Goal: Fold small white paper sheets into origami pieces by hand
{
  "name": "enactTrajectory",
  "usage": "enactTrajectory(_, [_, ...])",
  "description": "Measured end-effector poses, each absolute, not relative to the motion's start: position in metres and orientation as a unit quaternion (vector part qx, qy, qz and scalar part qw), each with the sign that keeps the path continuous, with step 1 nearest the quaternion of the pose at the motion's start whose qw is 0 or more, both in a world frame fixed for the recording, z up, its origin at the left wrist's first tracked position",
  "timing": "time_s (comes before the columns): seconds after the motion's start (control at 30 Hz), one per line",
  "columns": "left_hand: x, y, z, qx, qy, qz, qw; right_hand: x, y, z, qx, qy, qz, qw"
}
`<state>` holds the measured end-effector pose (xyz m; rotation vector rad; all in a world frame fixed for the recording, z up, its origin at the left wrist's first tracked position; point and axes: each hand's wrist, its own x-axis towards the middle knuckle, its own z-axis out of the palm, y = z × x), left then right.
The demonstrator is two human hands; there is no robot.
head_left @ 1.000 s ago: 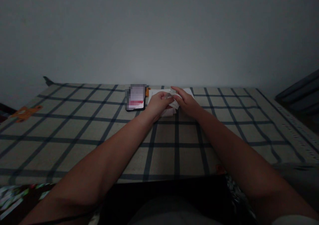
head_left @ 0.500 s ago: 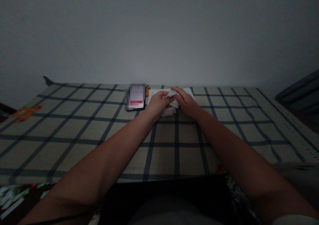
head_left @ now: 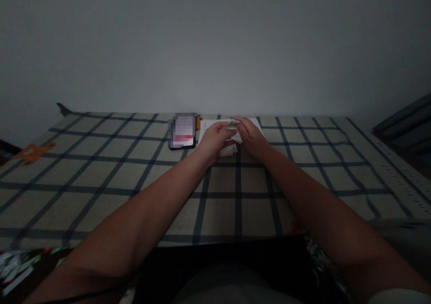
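Observation:
Both my arms reach forward over a checked cloth. My left hand and my right hand meet at the far side and pinch a small white folded piece of paper between their fingertips. Both hands are closed on it. Under the hands lies a larger white sheet flat on the cloth. The light is dim, so the paper's folds are hard to make out.
A phone with a lit screen lies just left of my left hand. A small orange thing sits between phone and sheet. An orange patch marks the cloth's far left. A plain wall stands behind; dark furniture is at right.
The hands have stayed in place; the fingers shifted slightly on the small paper, which now sits a little lower between them.

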<state>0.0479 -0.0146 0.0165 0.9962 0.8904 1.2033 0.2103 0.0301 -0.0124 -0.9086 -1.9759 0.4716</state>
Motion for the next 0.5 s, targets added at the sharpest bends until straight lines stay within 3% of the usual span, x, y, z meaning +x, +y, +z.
enactTrajectory(0.27, [0.0490,-0.0127,0.0135,0.427,0.405,0.522,0.617,0.2110,0.0288,-0.0115,-0.384,-0.773,0.218,0.456])
enactTrajectory(0.5, [0.0446,-0.0076,0.0159,0.422,0.425,0.520,0.608,0.2163,0.0301,-0.0064,-0.388,-0.706,0.412,0.426])
